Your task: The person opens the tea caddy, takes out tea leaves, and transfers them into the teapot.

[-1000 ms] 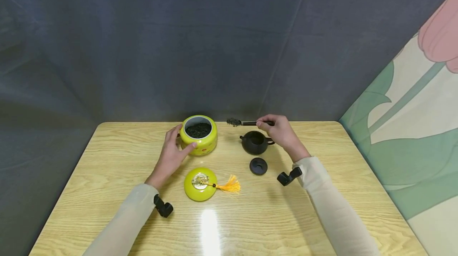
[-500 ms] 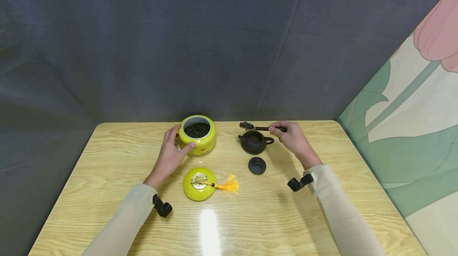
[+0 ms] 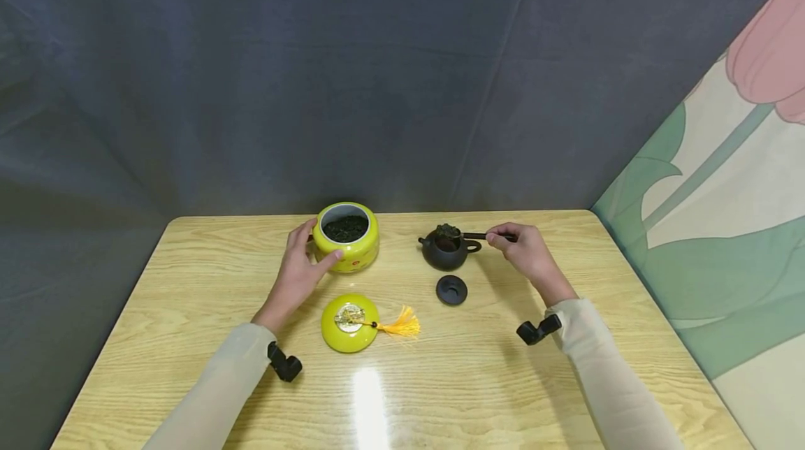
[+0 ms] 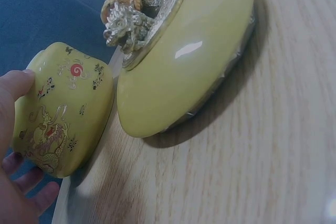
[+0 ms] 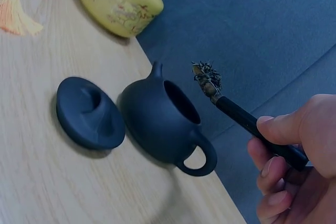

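Observation:
My left hand (image 3: 303, 270) grips the left side of a yellow tea canister (image 3: 355, 254), thumb on its front and fingers round behind. Dark tea leaves (image 3: 346, 228) lie inside it. Between thumb and fingers, my right hand (image 3: 523, 249) pinches the black handle of a tea scoop (image 5: 244, 117). Its tip, heaped with dark tea leaves (image 5: 209, 78), is held above the opening of a small black teapot (image 5: 157, 121). The teapot stands uncovered on the table, spout to the left and handle to the right.
A round black teapot lid (image 3: 451, 291) lies in front of the teapot. The domed yellow canister lid (image 3: 339, 342), with metal knob and orange tassel (image 3: 402, 324), rests nearer to me. A dark curtain (image 3: 377, 86) hangs behind the wooden table (image 3: 440, 394).
My right hand has moved right and slightly toward me, bringing the loaded scoop from between canister and teapot to over the teapot's opening. My left hand stays on the canister.

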The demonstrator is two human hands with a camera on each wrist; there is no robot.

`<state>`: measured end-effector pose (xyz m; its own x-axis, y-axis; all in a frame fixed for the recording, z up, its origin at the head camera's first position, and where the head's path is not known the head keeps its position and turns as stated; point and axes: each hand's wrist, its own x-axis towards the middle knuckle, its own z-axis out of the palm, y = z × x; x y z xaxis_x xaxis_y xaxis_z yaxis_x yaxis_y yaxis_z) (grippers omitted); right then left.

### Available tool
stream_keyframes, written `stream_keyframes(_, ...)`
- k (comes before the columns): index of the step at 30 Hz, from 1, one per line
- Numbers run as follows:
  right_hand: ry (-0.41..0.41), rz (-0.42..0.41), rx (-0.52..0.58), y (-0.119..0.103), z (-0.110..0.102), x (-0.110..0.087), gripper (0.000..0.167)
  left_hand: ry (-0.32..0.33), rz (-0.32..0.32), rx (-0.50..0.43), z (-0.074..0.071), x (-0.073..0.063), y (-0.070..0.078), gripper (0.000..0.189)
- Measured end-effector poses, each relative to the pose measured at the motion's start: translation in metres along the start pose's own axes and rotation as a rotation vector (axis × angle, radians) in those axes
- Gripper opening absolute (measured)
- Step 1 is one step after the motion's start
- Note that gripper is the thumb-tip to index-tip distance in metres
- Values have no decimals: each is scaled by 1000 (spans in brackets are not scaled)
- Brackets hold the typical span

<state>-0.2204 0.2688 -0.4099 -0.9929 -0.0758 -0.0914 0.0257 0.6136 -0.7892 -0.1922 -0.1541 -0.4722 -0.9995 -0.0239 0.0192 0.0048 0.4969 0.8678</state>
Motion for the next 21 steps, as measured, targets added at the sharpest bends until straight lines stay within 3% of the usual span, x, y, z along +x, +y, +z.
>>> stream_keyframes(14,24,-42,-85,14,5,2,27,-1,5,-1,0,-1,0,91)
stream_keyframes(21,51,-112,-171,9,7,3,24,1,9,-7,0,-1,0,91)
